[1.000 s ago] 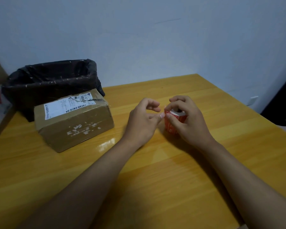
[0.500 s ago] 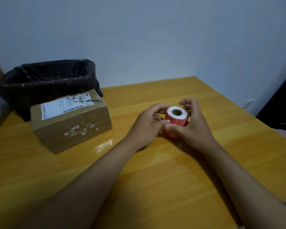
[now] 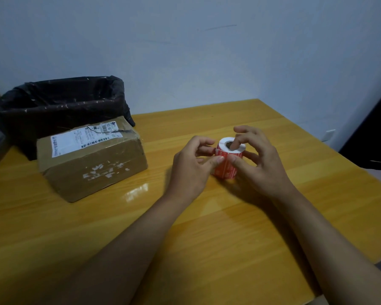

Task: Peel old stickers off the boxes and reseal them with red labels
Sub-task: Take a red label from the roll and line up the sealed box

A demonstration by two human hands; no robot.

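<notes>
1. The cylindrical roll of red paper labels (image 3: 228, 159) stands on end on the glossy yellow wooden table (image 3: 207, 238), its far side hidden.
2. The right hand (image 3: 256, 164) clamps it, thumb on the side, one finger in its white core.
3. The left hand (image 3: 190, 170) pinches its near edge.
4. The scuffed brown cardboard box (image 3: 92, 159) with a torn white sticker lies well left, before a crinkled black plastic-lined bin (image 3: 62, 106).

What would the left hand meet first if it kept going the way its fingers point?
The left hand points right, and its thumb already touches the red label roll, which the right hand holds from the other side. The roll comes first.
</notes>
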